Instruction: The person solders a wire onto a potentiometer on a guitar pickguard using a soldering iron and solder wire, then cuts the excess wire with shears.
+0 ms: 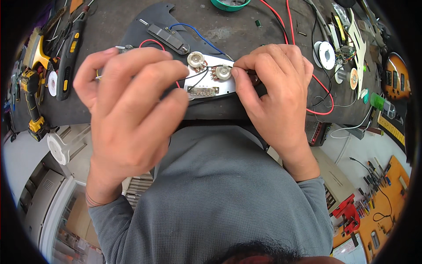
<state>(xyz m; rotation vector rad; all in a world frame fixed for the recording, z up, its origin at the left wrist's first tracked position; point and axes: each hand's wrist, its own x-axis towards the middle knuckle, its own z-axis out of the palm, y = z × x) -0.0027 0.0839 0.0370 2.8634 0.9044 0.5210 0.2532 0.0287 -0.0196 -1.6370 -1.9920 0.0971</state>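
Seen from above: over a dark workbench (pixel 220 33), the blurred left hand (pixel 132 105) curls near a silver plate (pixel 226 86) — the right hand (pixel 277 83) has its fingertips beside a clear knob (pixel 223 72) there. Far left, a yellow-and-black drill (pixel 30 90); far right, a guitar (pixel 396 75).

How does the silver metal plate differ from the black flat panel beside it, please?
The silver metal plate is pale and shiny, while the black flat panel is dark and dull. The plate looks smaller; the panel spreads wider. The plate carries two round silver parts, whereas a dark oblong block sits on the panel. Both look thin and flat.
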